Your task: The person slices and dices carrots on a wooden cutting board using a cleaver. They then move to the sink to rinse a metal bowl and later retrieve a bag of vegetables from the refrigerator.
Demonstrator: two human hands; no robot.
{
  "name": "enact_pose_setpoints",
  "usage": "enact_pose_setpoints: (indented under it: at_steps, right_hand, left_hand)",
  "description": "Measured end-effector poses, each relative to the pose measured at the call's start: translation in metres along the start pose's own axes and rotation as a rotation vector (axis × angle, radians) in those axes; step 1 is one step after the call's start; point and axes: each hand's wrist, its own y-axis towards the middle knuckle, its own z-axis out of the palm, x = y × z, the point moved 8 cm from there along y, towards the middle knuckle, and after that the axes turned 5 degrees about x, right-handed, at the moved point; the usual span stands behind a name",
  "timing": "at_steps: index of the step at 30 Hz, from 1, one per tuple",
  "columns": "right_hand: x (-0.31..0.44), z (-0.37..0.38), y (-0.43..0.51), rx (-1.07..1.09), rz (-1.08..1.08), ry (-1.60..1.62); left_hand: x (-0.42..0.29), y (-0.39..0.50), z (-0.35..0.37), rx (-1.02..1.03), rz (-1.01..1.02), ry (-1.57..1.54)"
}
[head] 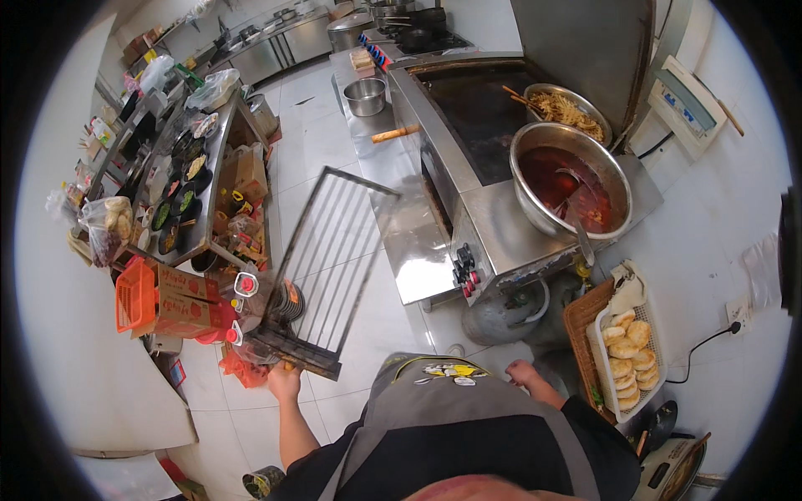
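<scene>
My left hand [286, 380] grips the dark end of a slatted metal rack [301, 352], held tilted above the tiled floor. The rack's slats and far end reach toward the steel ledge [407, 244] of a cooking unit. Low beside my grey apron [460, 391] hangs my right hand [522, 373], its fingers curled. Nothing shows in that hand, but its palm side is hidden. Ahead to the right is the unit's dark flat pan [470, 119]. A steel bowl [529, 210] of red liquid stands on its near corner with a ladle [580, 233] in it.
Gas cylinders [501, 318] stand under the unit. At right, a white basket [659, 382] holds several flatbreads. A loaded prep table [207, 181], cartons [182, 299] and jugs [247, 285] line the left. A wooden handle [395, 134] juts over the ledge near a steel pot [365, 100].
</scene>
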Motion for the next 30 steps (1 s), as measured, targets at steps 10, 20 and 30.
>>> enact_pose_setpoints:
  at_steps: [10, 20, 30]
  right_hand:
    - [0.034, 0.022, 0.024, -0.125, 0.057, 0.471]
    - [0.073, 0.142, 0.005, -0.106, 0.164, 0.599]
    - [0.061, 0.244, -0.039, -0.395, 0.187, 1.05]
  left_hand:
    - [-0.085, 0.121, 0.032, 0.268, 0.224, 0.223]
    - [-0.162, 0.262, 0.069, 0.436, 0.722, 0.319]
    - [-0.383, 0.23, 0.203, 1.056, 0.625, -0.612]
